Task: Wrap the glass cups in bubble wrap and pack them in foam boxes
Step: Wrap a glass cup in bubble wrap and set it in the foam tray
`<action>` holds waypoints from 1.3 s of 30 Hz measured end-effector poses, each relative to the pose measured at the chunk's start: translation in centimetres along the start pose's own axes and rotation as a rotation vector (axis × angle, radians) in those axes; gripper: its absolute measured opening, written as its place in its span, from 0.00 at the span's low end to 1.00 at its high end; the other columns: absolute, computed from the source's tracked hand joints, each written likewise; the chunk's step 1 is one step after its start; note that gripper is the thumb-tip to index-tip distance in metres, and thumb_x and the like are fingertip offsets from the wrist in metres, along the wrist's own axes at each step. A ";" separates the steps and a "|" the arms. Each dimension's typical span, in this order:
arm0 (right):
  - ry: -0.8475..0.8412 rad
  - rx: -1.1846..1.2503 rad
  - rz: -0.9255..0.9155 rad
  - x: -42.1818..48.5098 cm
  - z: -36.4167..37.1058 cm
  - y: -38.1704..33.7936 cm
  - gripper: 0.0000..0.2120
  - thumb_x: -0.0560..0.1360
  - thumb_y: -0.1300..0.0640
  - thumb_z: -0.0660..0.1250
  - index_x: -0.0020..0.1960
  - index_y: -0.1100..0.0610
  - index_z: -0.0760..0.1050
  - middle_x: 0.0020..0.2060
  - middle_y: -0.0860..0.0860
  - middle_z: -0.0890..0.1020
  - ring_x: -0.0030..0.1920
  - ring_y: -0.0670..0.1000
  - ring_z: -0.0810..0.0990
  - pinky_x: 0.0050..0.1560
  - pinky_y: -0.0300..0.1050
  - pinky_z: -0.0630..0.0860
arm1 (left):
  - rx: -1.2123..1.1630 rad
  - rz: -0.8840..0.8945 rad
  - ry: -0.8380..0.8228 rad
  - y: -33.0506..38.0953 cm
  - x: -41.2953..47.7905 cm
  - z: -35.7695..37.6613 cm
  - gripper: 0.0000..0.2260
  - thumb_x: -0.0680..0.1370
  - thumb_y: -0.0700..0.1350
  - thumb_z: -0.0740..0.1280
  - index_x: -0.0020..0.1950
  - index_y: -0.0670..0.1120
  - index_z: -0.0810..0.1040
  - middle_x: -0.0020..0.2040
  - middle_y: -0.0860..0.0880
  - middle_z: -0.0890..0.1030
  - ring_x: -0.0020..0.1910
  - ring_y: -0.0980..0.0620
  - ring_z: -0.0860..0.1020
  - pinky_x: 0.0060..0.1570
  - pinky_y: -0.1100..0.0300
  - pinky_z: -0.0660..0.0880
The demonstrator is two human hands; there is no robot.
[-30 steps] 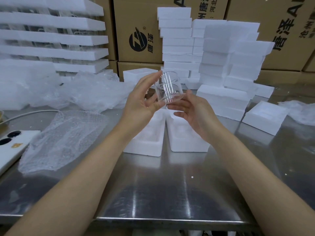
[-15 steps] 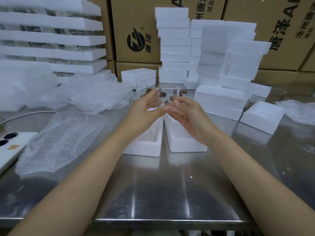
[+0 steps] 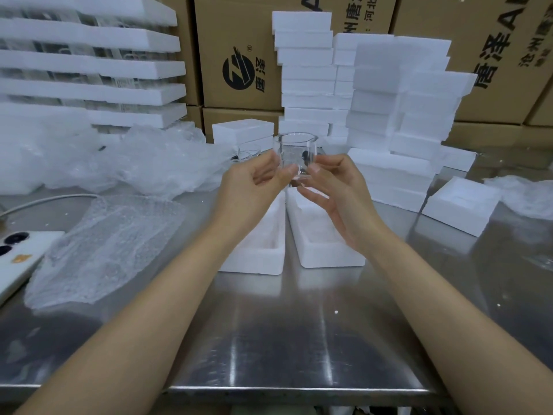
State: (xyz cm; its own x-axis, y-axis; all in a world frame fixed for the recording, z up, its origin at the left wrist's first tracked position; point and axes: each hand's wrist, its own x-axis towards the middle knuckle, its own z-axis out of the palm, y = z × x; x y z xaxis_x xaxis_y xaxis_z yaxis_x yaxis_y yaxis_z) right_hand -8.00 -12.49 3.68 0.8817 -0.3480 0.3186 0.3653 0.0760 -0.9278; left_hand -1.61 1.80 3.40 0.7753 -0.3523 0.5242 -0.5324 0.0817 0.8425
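Note:
A clear glass cup (image 3: 294, 154) stands upright in the air above two open foam box halves (image 3: 321, 235), which lie side by side on the steel table. My left hand (image 3: 254, 187) pinches the cup's lower left side with thumb and fingertips. My right hand (image 3: 335, 187) holds its lower right side between thumb and fingers. A flat sheet of bubble wrap (image 3: 104, 247) lies on the table to the left. Another glass cup (image 3: 248, 152) stands on the table behind my left hand.
Stacks of white foam boxes (image 3: 374, 94) rise behind the cup, with one loose foam box (image 3: 462, 205) at the right. A crumpled plastic heap (image 3: 143, 163) and foam trays (image 3: 89, 64) fill the back left. A white phone (image 3: 18, 253) lies at the left edge. Cardboard cartons (image 3: 239, 49) line the back.
The cup was tilted and turned in my hands; now it stands upright, held low between both hands. My fingers have shifted down to its base.

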 end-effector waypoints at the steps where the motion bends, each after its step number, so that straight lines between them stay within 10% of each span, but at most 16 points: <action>1: 0.001 0.002 -0.035 -0.1 0.0 0.0 0.05 0.77 0.62 0.67 0.52 0.56 0.73 0.59 0.65 0.75 0.51 0.57 0.80 0.59 0.53 0.78 | -0.001 -0.006 -0.010 0.1 0.0 0.1 0.03 0.77 0.48 0.70 0.47 0.50 0.77 0.47 0.55 0.81 0.47 0.66 0.79 0.51 0.72 0.73; 8: 0.064 -0.174 -0.186 -0.2 0.3 0.0 0.10 0.71 0.60 0.73 0.50 0.53 0.76 0.45 0.51 0.78 0.49 0.53 0.79 0.59 0.59 0.76 | 0.008 -0.088 -0.129 0.2 -0.1 0.1 0.08 0.77 0.52 0.68 0.54 0.54 0.77 0.49 0.62 0.84 0.51 0.65 0.80 0.54 0.67 0.75; 16: 0.057 -0.258 -0.164 -0.2 0.0 0.3 0.07 0.71 0.63 0.73 0.40 0.53 0.78 0.45 0.58 0.82 0.53 0.60 0.81 0.60 0.61 0.75 | 0.077 -0.145 -0.110 0.0 0.0 0.1 0.14 0.76 0.52 0.70 0.58 0.50 0.73 0.61 0.49 0.80 0.57 0.56 0.79 0.60 0.59 0.74; 20: 0.054 -0.237 -0.153 -0.2 0.0 0.3 0.08 0.71 0.63 0.73 0.37 0.53 0.78 0.41 0.52 0.82 0.52 0.61 0.81 0.60 0.61 0.75 | 0.041 -0.171 -0.115 0.1 0.2 0.1 0.31 0.76 0.51 0.70 0.74 0.42 0.65 0.63 0.50 0.79 0.61 0.56 0.77 0.62 0.61 0.72; 25: 0.075 -0.008 -0.067 0.0 0.0 0.0 0.05 0.73 0.65 0.71 0.41 0.61 0.75 0.40 0.57 0.80 0.44 0.56 0.82 0.56 0.50 0.78 | -0.246 -0.265 -0.096 0.4 0.5 -0.1 0.11 0.80 0.46 0.63 0.58 0.42 0.77 0.53 0.45 0.82 0.49 0.51 0.81 0.56 0.58 0.76; 30: 0.029 -0.029 -0.064 0.1 0.1 -0.1 0.09 0.75 0.61 0.70 0.54 0.60 0.76 0.51 0.59 0.79 0.50 0.54 0.81 0.51 0.44 0.79 | -0.434 -0.362 -0.153 0.5 0.7 0.3 0.14 0.82 0.51 0.55 0.56 0.46 0.76 0.41 0.50 0.85 0.44 0.52 0.82 0.49 0.58 0.76; 39: 0.055 -0.092 -0.101 -0.1 0.3 0.3 0.10 0.74 0.63 0.71 0.55 0.61 0.77 0.52 0.57 0.78 0.51 0.54 0.82 0.50 0.49 0.81 | -0.196 -0.314 -0.097 0.1 0.5 0.5 0.14 0.84 0.51 0.54 0.61 0.50 0.77 0.56 0.49 0.81 0.57 0.52 0.79 0.58 0.58 0.74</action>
State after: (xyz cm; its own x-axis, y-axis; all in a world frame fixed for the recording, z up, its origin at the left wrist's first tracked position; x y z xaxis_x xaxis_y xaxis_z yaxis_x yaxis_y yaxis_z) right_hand -7.88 -12.22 3.47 0.8231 -0.4004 0.4028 0.4204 -0.0475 -0.9061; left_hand -1.43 1.20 3.71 0.8496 -0.4742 0.2308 -0.1921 0.1294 0.9728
